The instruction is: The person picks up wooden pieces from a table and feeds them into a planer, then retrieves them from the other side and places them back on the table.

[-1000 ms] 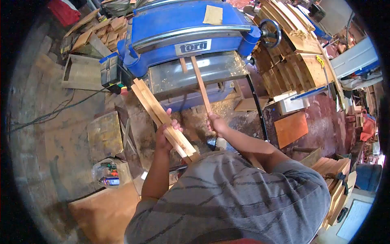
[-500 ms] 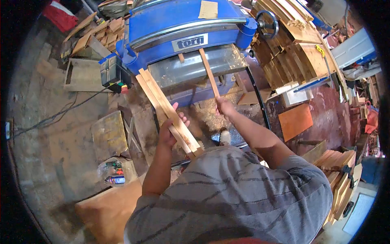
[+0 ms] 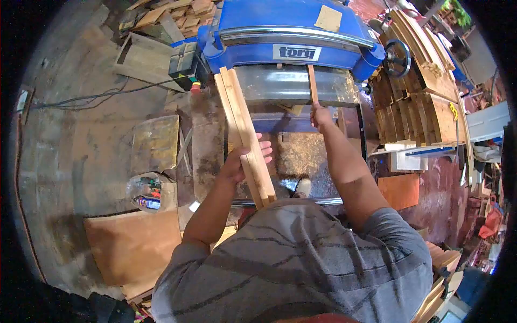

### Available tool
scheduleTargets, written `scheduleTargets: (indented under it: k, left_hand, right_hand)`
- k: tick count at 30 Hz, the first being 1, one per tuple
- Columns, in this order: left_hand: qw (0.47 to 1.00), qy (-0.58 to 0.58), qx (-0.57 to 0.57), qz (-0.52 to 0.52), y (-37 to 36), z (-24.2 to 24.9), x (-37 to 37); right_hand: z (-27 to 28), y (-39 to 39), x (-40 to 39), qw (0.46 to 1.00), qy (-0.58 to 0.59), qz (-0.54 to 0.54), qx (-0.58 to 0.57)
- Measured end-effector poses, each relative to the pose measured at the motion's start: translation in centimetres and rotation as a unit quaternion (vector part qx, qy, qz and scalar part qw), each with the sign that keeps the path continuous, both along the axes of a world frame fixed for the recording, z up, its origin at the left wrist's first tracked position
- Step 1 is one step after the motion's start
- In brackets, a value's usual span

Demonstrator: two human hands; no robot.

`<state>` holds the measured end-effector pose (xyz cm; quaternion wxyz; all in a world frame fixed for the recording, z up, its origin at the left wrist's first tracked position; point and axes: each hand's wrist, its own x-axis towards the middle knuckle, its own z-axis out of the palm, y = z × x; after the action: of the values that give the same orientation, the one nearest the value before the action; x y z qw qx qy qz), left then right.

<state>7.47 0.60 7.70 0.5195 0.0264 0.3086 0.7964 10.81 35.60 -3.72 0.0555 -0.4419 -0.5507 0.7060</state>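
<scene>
Feeding continues: my right hand (image 3: 321,116) stays clenched on the rear end of the thin strip (image 3: 311,83), which has gone much further into the blue planer (image 3: 293,32) than a second ago, leaving little ahead of my fingers. My left hand (image 3: 242,161) still grasps the spare slats (image 3: 242,129), held just left of the machine's steel bed (image 3: 285,86).

Left hand (image 3: 239,164) curled, right hand (image 3: 321,116) seemingly closed

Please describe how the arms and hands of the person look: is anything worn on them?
Both arms are bare from the short sleeves down. The left hand and right hand wear no gloves; no watch or ring shows. The T-shirt is grey with thin dark stripes.
</scene>
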Motion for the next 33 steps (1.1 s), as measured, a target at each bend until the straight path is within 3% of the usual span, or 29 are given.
scheduleTargets:
  k: [2, 3, 4, 6, 7, 9, 10, 11, 12, 13, 15, 16, 19, 20, 25, 33]
  left_hand:
    - [1.000, -0.003, 0.002, 0.013, 0.0, -0.6, 0.2]
    - [1.000, 0.002, 0.012, 0.014, 0.0, -1.4, 0.0]
    - [1.000, 0.007, 0.022, 0.014, -0.2, -2.1, -0.4]
    - [0.999, 0.013, 0.021, 0.027, 0.1, -1.8, -0.9]
    - [0.999, 0.014, 0.019, 0.037, 0.5, -1.7, -1.1]
    - [0.999, 0.004, 0.019, 0.044, 0.9, -2.1, -0.9]
    - [0.999, 0.016, -0.003, 0.051, 1.4, -2.5, -0.8]
    - [0.997, 0.035, -0.021, 0.059, 2.4, -2.6, -1.4]
    - [0.996, 0.063, -0.036, 0.050, 3.0, -2.8, -1.2]
    - [0.997, 0.058, -0.036, 0.046, 3.1, -2.8, -0.9]
    - [0.998, 0.047, -0.024, 0.038, 4.3, -2.3, -0.6]
    - [0.998, 0.055, -0.023, 0.036, 4.7, -2.5, -0.6]
    - [1.000, 0.023, 0.000, 0.011, 5.8, -5.4, -1.3]
    - [0.998, 0.023, -0.036, 0.047, 6.2, -4.8, -0.9]
    - [0.984, 0.000, -0.149, 0.102, 4.8, -4.6, -1.5]
    - [0.975, 0.002, -0.205, 0.085, 1.0, -4.3, -2.1]
  right_hand:
    - [-0.5, 1.2, 0.4, 1.000, -0.017, -0.018, -0.010]
    - [1.8, 0.1, 0.4, 0.998, -0.035, -0.041, -0.023]
    - [4.3, -1.2, 2.1, 0.996, -0.053, -0.067, 0.033]
    - [0.8, -2.7, 4.5, 0.972, 0.087, -0.103, 0.190]
    - [-3.6, -2.6, 6.3, 0.961, -0.006, -0.039, 0.274]
    - [5.2, -12.8, 10.4, 0.993, 0.040, 0.103, 0.033]
    - [6.2, -14.6, 11.8, 0.960, 0.041, 0.268, -0.070]
    - [11.2, -17.6, 12.0, 0.943, 0.086, 0.316, 0.059]
    - [7.0, -18.6, 11.8, 0.907, 0.197, 0.334, 0.164]
    - [6.9, -19.2, 11.8, 0.909, 0.192, 0.331, 0.163]
    - [7.6, -19.3, 11.6, 0.942, 0.137, 0.306, -0.033]
    - [8.0, -19.2, 11.7, 0.948, 0.124, 0.285, -0.065]
    - [6.1, -18.8, 12.3, 0.966, 0.125, 0.223, -0.051]
    - [6.0, -18.7, 12.6, 0.967, 0.122, 0.218, -0.049]
    - [5.0, -16.7, 11.7, 0.973, 0.075, 0.087, -0.202]
    - [2.8, -14.0, 7.0, 0.990, 0.012, 0.031, -0.135]
